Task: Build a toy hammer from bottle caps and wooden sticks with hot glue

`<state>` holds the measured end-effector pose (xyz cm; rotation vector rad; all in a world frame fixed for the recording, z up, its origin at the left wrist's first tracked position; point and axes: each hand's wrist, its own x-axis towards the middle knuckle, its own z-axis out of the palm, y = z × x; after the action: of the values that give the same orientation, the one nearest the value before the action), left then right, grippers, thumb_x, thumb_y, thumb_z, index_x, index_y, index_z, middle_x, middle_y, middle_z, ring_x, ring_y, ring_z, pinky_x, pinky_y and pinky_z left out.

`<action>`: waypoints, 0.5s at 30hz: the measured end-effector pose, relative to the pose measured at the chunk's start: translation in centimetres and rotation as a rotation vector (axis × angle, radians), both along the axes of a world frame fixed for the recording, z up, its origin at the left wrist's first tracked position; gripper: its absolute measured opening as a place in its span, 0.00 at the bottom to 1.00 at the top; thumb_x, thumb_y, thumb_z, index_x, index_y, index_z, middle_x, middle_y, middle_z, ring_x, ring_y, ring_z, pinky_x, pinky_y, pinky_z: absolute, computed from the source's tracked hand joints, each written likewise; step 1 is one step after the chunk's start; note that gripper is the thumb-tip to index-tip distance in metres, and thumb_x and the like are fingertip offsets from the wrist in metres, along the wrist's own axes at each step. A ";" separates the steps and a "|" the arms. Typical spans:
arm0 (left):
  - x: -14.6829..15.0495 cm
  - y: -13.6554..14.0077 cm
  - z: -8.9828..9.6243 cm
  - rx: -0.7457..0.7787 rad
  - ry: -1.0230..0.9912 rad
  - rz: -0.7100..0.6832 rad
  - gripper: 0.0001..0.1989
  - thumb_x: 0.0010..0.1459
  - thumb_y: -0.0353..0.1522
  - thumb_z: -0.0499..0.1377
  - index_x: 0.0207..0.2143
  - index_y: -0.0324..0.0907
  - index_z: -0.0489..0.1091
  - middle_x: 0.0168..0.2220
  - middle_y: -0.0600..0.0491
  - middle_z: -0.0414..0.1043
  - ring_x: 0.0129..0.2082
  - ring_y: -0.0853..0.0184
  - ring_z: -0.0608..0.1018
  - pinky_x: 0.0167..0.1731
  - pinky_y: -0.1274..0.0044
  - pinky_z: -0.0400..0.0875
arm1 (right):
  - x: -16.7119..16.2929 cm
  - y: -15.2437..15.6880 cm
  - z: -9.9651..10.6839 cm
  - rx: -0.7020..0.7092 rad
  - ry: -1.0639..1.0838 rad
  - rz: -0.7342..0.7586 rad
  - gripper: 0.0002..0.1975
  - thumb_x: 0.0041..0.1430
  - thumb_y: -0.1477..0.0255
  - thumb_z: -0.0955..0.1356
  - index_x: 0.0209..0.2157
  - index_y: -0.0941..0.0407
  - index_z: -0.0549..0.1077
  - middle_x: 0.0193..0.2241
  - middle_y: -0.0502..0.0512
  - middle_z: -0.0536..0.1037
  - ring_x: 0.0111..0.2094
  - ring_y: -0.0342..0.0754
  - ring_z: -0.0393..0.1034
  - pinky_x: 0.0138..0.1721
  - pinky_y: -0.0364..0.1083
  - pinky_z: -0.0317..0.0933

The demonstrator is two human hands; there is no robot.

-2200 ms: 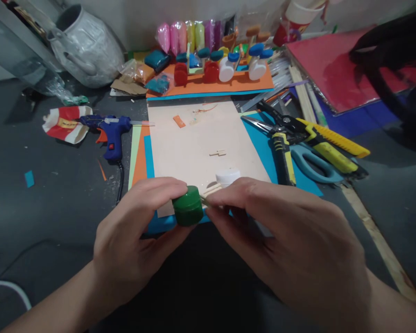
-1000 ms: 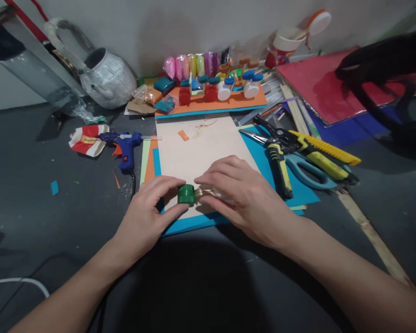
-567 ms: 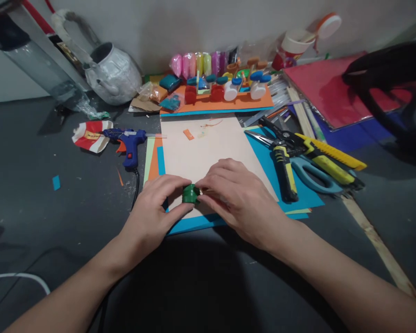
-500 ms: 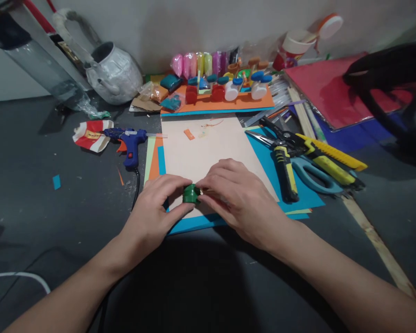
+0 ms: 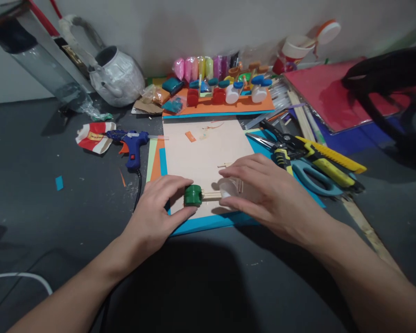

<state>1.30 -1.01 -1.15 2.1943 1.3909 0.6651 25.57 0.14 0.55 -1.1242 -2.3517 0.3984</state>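
Observation:
A green bottle cap piece (image 5: 193, 195), seemingly caps stacked together, is between the thumb and fingers of my left hand (image 5: 159, 203), low on the pale sheet of paper (image 5: 204, 148). Thin wooden sticks (image 5: 212, 195) run from its right side to a whitish cap (image 5: 229, 188). My right hand (image 5: 263, 192) curves around that whitish cap, its thumb at the near edge and its fingers at the far side. More stick ends (image 5: 223, 165) show by the right fingertips, partly hidden by the hand.
A blue glue gun (image 5: 133, 148) lies to the left, its cord running forward. Scissors (image 5: 315, 180) and other yellow-and-black cutting tools lie to the right. Small cap models (image 5: 232, 94) stand at the back, beside a silver jug (image 5: 118, 78). A red folder (image 5: 333, 97) lies back right.
My right hand has moved right, away from the green cap piece, uncovering the sticks and the whitish cap. My left hand stays at the green piece.

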 end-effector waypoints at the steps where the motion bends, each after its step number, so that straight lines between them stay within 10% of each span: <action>1: 0.0 0.0 0.0 -0.004 0.004 0.001 0.15 0.56 0.34 0.65 0.46 0.44 0.71 0.47 0.50 0.77 0.47 0.60 0.77 0.49 0.67 0.69 | 0.4 0.0 0.0 -0.024 -0.036 0.010 0.19 0.59 0.65 0.71 0.48 0.60 0.72 0.43 0.63 0.76 0.48 0.58 0.66 0.48 0.56 0.62; 15: 0.1 0.0 0.1 0.013 -0.033 -0.006 0.16 0.56 0.35 0.64 0.48 0.46 0.70 0.48 0.49 0.75 0.49 0.58 0.75 0.50 0.65 0.68 | 0.9 0.0 -0.3 -0.103 -0.148 0.021 0.08 0.61 0.69 0.70 0.40 0.58 0.74 0.35 0.59 0.75 0.44 0.56 0.66 0.44 0.53 0.62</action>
<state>1.39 -0.96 -1.08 2.1868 1.3664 0.7061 26.49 0.13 0.27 -1.2154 -2.4980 0.4634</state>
